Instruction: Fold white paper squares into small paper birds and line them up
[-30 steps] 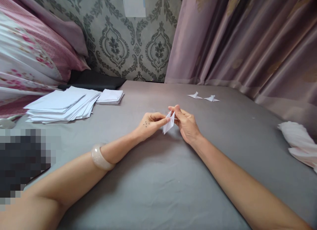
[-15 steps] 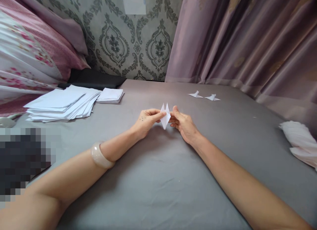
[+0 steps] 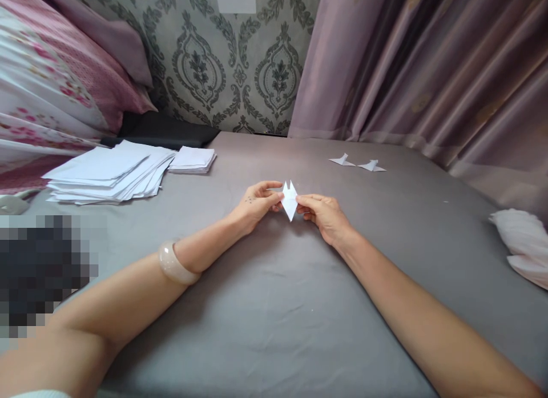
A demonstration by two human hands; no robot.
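Note:
A small folded white origami paper [image 3: 290, 201] stands in the middle of the head view, diamond-shaped, with two narrow points up and one point down. My left hand [image 3: 260, 202] pinches its left corner between thumb and fingers; a pale bangle [image 3: 176, 264] circles that forearm. At the opposite corner, my right hand [image 3: 326, 215] is closed on the paper with thumb and index finger. Both hands are just above the grey sheet [image 3: 257, 306]. The fingertips behind the paper are partly hidden.
Two folded paper birds [image 3: 342, 160] lie at the back right. A large stack of white paper [image 3: 103, 172] and a smaller stack [image 3: 192, 160] are at the back left. Bunched white cloth [image 3: 520, 238] lies far right, below the curtain [image 3: 385, 61]. A blurred dark patch covers the left edge.
My right hand's thumb, raised before, has come down and now pinches the paper's right corner. The paper has turned flatter toward me, showing a wider face. The view has shifted slightly.

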